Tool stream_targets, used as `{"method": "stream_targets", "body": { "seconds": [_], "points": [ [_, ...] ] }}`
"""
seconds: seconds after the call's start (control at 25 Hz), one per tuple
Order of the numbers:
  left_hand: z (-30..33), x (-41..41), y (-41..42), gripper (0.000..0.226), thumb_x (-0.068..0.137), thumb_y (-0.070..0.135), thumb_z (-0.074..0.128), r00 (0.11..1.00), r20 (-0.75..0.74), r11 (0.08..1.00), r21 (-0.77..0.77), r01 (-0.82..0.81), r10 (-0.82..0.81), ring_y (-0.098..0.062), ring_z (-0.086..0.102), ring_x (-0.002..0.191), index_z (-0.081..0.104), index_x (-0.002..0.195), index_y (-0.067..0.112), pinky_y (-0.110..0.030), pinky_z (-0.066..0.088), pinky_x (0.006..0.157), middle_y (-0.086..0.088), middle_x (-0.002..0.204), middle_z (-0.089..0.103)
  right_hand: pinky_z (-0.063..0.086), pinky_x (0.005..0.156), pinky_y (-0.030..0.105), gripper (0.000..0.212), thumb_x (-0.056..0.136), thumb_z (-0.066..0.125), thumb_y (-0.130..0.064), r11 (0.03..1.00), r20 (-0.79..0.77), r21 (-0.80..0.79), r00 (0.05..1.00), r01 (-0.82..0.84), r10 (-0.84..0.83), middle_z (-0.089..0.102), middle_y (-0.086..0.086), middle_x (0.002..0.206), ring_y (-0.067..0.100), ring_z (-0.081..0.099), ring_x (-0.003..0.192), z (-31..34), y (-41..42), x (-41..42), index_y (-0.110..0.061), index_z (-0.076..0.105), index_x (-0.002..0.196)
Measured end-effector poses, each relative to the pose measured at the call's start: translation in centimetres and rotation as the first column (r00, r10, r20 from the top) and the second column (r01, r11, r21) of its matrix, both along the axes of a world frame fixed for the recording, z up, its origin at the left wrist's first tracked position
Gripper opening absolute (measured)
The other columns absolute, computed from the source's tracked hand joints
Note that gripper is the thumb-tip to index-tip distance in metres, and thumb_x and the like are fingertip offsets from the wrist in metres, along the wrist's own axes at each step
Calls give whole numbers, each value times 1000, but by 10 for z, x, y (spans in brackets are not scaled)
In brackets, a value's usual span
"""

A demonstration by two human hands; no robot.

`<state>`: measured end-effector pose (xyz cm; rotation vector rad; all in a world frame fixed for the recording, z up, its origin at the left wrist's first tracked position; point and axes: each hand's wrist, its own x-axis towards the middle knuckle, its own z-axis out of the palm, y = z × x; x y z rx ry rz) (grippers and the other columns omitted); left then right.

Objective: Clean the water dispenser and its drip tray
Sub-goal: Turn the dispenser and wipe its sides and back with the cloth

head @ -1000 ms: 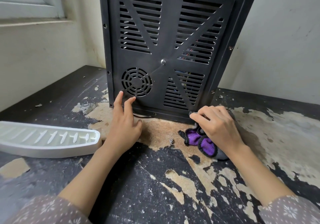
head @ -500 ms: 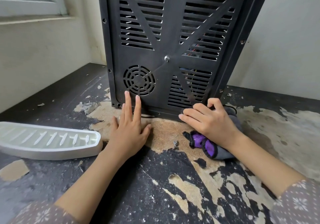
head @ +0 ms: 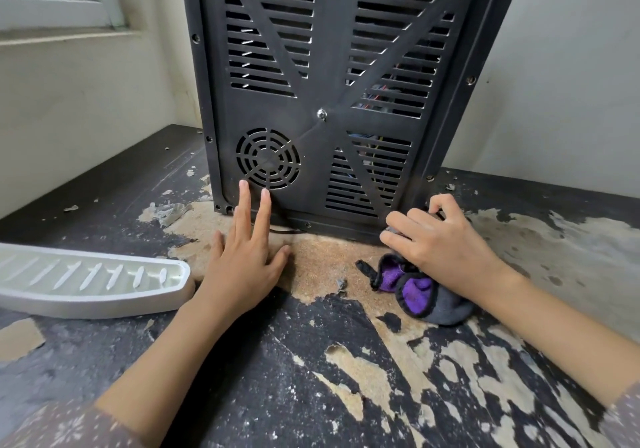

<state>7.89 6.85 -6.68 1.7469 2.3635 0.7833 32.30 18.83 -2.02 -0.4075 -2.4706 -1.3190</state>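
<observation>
Water dispenser stands at the desk's back edge, rear panel facing. Left hand, curled a second ago, now flattens straight fingers against the panel; right hand grips cloth at its base. Drip tray waits at left edge, bracing suggests wiping continues.

Your left hand has straightened out: a second ago its fingers were bent against the black back panel of the dispenser, and now two fingertips lie flat on it just under the round fan grille. Your right hand has slid the grey-and-purple cloth along the panel's bottom edge, toward its right corner, with knuckles raised higher
</observation>
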Motion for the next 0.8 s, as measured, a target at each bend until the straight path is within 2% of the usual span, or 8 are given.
{"method": "stream_targets", "body": {
  "seconds": [0.12,0.24,0.32,0.4,0.52,0.68,0.72,0.8],
  "points": [
    [0,1,-2,79,96,41,40,1000,18,1000,13,-10,10,-20,-13,145,-20,147,31,-46,2,118,4,146,-43,33,70,35,27,79,49,10,995,-39,-64,996,80,-82,45,2,86,18,42,59,1,-12,1,-16,52,69],
    [8,7,-3,79,95,37,43,999,45,994,105,-19,14,-22,-22,143,-14,149,28,-44,-2,118,-1,144,-45,43,64,35,29,62,70,8,940,-226,-327,958,94,-175,46,4,82,20,48,58,7,-21,19,-13,51,66],
    [16,20,0,77,95,37,45,998,64,980,199,5,-18,-20,-28,141,-10,149,28,-44,-6,117,2,143,-46,44,61,35,25,63,75,2,863,-258,-463,902,199,-347,47,4,80,21,50,61,7,-24,30,-13,55,66],
    [26,41,7,77,95,38,46,996,63,955,294,46,-68,-17,-32,139,-7,149,27,-43,-9,117,5,142,-46,39,72,35,12,80,66,-6,724,-194,-591,808,356,-556,46,0,92,20,53,82,3,-17,37,-17,64,86],
    [41,87,29,85,90,36,54,987,96,892,446,73,-129,-16,-33,137,-5,150,23,-45,-9,115,7,144,-42,29,85,32,30,96,40,-18,535,-167,-768,698,350,-696,41,-6,116,15,38,110,-14,-12,39,-27,56,119],
    [61,148,70,113,76,50,68,975,220,852,517,-83,-38,-27,-28,139,-17,146,27,-55,-7,109,-5,151,-31,32,90,37,39,96,43,-22,629,-311,-738,705,243,-637,44,-5,136,20,41,122,-32,-16,40,-29,47,134],
    [64,157,79,120,72,55,71,967,255,852,507,-128,-7,-29,-27,139,-20,145,28,-59,-5,108,-7,152,-30,30,91,36,42,96,39,-25,619,-314,-758,716,206,-623,42,-6,140,18,38,127,-33,-15,42,-31,44,137],
    [65,167,93,133,63,57,77,953,300,850,488,-199,51,-33,-23,140,-24,145,28,-68,1,105,-8,153,-25,20,91,28,53,92,14,-38,576,-266,-798,754,177,-601,36,-17,141,5,27,131,-31,-13,45,-38,34,141]
  ]
}}
